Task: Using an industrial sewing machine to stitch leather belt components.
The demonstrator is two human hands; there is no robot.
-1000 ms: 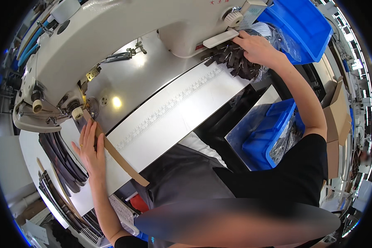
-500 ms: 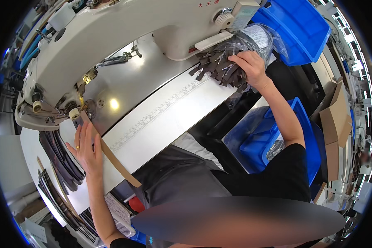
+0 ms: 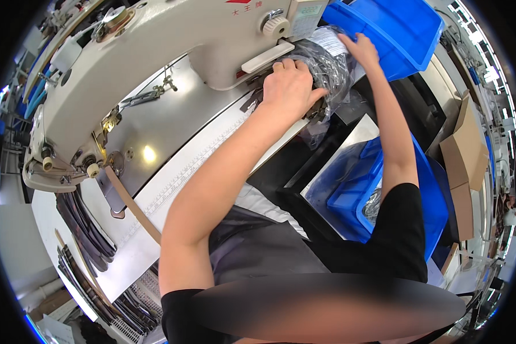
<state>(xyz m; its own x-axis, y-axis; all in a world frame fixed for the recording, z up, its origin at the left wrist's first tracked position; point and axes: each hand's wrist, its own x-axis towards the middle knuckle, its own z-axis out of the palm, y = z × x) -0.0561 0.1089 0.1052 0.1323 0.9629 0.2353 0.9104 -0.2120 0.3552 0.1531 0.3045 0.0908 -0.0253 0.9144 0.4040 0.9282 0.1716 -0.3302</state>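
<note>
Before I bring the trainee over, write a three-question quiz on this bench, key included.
1. True or false: the left hand is gripping the tan strip near the needle end of the sewing machine.
2. Which of these is nearest the right hand?
A) the cardboard box
B) the dark strips at the table's left
C) the plastic bag
3. Fill in: the open tub just beyond the right hand is ____ in colour.

Key: 1 false, the left hand is at the plastic bag, apart from the tan strip; 2 C; 3 blue.
</note>
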